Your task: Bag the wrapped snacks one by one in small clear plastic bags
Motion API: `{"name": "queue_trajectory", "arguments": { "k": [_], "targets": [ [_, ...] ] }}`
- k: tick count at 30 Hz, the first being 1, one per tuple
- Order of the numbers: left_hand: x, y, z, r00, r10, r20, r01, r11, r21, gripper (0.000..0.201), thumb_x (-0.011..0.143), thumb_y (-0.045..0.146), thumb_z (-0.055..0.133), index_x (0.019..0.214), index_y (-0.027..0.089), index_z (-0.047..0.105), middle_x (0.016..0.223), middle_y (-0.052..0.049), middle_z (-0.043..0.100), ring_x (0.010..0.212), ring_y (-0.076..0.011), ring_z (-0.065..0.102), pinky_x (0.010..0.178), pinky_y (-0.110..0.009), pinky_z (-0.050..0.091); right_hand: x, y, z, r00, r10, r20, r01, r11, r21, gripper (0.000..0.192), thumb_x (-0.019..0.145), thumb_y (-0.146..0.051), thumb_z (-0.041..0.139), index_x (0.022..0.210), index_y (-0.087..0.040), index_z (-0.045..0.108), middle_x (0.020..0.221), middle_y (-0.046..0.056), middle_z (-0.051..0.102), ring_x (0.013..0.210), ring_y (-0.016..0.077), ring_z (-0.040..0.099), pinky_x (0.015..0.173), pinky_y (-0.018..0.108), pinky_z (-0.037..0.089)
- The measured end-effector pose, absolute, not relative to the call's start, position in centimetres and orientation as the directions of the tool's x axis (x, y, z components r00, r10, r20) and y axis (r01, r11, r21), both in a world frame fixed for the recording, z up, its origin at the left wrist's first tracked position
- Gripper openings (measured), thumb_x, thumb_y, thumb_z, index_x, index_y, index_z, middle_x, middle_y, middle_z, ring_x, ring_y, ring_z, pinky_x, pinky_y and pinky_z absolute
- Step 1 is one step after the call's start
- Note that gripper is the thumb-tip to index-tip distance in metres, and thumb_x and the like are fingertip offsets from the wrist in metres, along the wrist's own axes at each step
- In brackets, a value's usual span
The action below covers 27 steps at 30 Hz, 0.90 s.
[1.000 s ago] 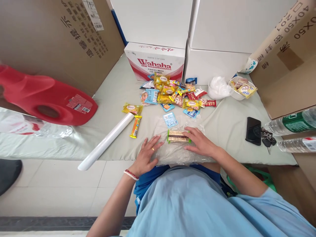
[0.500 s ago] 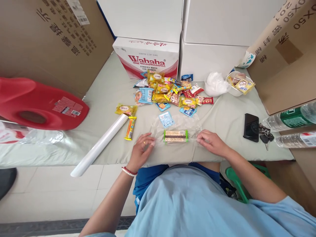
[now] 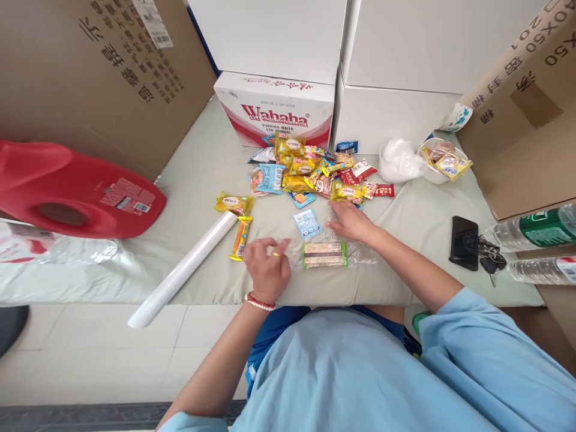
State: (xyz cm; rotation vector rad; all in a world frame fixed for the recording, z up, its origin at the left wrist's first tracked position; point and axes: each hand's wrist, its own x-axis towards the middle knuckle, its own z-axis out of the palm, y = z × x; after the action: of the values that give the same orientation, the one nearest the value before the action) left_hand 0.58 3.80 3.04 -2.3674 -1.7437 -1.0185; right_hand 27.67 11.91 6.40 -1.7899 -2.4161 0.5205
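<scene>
At frame centre, my left hand point(image 3: 266, 271) pinches the clear film point(image 3: 360, 252), my right hand point(image 3: 348, 221) rests loosely open on it; pull taut over the snack bar point(image 3: 324, 254).

jug point(image 3: 76, 189): red
roll point(image 3: 182, 270): white
bar point(image 3: 324, 254): tan, green ends
phone point(image 3: 463, 240): black
cloth point(image 3: 418, 222): pale grey-green
</scene>
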Motion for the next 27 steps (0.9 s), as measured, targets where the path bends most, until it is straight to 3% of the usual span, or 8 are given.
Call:
{"name": "queue_trajectory", "arguments": {
  "k": [2, 4, 7, 12, 15, 19, 23, 27],
  "targets": [
    [1.2, 3.1, 3.3, 0.364, 0.805, 0.468, 0.804, -0.525, 0.278, 0.036, 0.088, 0.012, 0.056, 0.109, 0.033, 0.077, 0.103, -0.008, 0.064, 0.099, -0.0259, 0.054, 0.092, -0.046, 0.034, 26.2, 13.1, 5.9, -0.291, 0.925, -0.243, 0.923, 0.206, -0.324, 0.070, 0.088, -0.036, 0.074, 0.149, -0.012, 0.050, 0.134, 0.020, 0.065, 0.122, 0.0326, 0.059, 0.097, 0.037, 0.045],
    [1.8, 2.9, 3.2, 0.449, 0.810, 0.378, 0.785, -0.559, 0.265, 0.038, 0.089, 0.011, 0.055, 0.109, 0.036, 0.077, 0.102, -0.007, 0.066, 0.097, -0.0256, 0.053, 0.089, -0.045, 0.033, 25.5, 14.0, 5.7, -0.299, 0.895, -0.330, 0.923, 0.184, -0.338, 0.055, 0.083, -0.029, 0.076, 0.134, -0.015, 0.063, 0.114, 0.014, 0.073, 0.104, 0.0282, 0.066, 0.083, 0.031, 0.046],
    [2.5, 3.5, 2.7, 0.334, 0.905, 0.264, 0.856, -0.408, 0.317, 0.037, 0.090, 0.015, 0.055, 0.113, 0.034, 0.077, 0.102, -0.009, 0.066, 0.096, -0.0275, 0.051, 0.086, -0.045, 0.034, 25.5, 14.7, 6.0, -0.351, 0.857, -0.377, 0.901, 0.200, -0.384, 0.021, 0.086, -0.025, 0.071, 0.105, -0.018, 0.076, 0.090, 0.004, 0.074, 0.083, 0.0189, 0.066, 0.070, 0.024, 0.041],
    [2.6, 5.1, 1.7, 0.164, 0.971, 0.173, 0.833, -0.230, 0.503, 0.034, 0.092, 0.033, 0.057, 0.122, 0.029, 0.074, 0.118, -0.011, 0.062, 0.115, -0.0325, 0.050, 0.097, -0.050, 0.039, 26.5, 14.6, 6.3, -0.501, 0.845, -0.185, 0.739, 0.306, -0.600, 0.015, 0.084, -0.026, 0.070, 0.092, -0.015, 0.076, 0.094, 0.005, 0.070, 0.086, 0.0163, 0.063, 0.078, 0.023, 0.043],
    [2.6, 6.2, 1.0, 0.067, 0.987, 0.147, 0.777, -0.143, 0.613, 0.069, 0.086, 0.041, 0.066, 0.150, 0.022, 0.050, 0.134, -0.016, 0.055, 0.127, -0.0349, 0.049, 0.103, -0.051, 0.042, 26.6, 14.2, 6.0, -0.556, 0.829, -0.066, 0.644, 0.378, -0.665, 0.012, 0.083, -0.024, 0.070, 0.087, -0.014, 0.074, 0.097, 0.007, 0.069, 0.093, 0.0182, 0.063, 0.086, 0.026, 0.043],
    [2.5, 8.4, 0.6, 0.027, 0.999, 0.024, 0.709, -0.036, 0.705, 0.102, 0.076, 0.040, 0.075, 0.162, 0.017, 0.025, 0.133, -0.016, 0.061, 0.117, -0.0328, 0.059, 0.101, -0.049, 0.045, 26.3, 13.8, 6.0, -0.566, 0.813, -0.137, 0.637, 0.326, -0.698, 0.013, 0.087, -0.024, 0.064, 0.090, -0.014, 0.072, 0.083, 0.002, 0.068, 0.076, 0.0144, 0.059, 0.071, 0.023, 0.039],
    [1.8, 10.3, 0.7, 0.176, 0.979, -0.100, 0.638, -0.036, 0.769, 0.081, 0.074, 0.034, 0.073, 0.149, 0.019, 0.049, 0.091, -0.002, 0.070, 0.086, -0.0234, 0.064, 0.086, -0.038, 0.049, 26.2, 13.1, 7.2, -0.585, 0.800, -0.134, 0.656, 0.369, -0.658, 0.014, 0.089, -0.023, 0.063, 0.094, -0.015, 0.073, 0.071, -0.002, 0.063, 0.065, 0.0123, 0.053, 0.065, 0.022, 0.034],
    [1.0, 10.5, 0.3, 0.258, 0.962, -0.085, 0.611, -0.094, 0.786, 0.029, 0.073, 0.028, 0.069, 0.100, 0.023, 0.076, 0.075, 0.001, 0.064, 0.084, -0.0218, 0.060, 0.086, -0.036, 0.048, 26.3, 10.5, 7.7, -0.696, 0.718, -0.012, 0.593, 0.565, -0.573, 0.023, 0.094, -0.020, 0.056, 0.107, -0.018, 0.076, 0.087, 0.004, 0.066, 0.076, 0.0146, 0.057, 0.070, 0.024, 0.036]
  ]
}}
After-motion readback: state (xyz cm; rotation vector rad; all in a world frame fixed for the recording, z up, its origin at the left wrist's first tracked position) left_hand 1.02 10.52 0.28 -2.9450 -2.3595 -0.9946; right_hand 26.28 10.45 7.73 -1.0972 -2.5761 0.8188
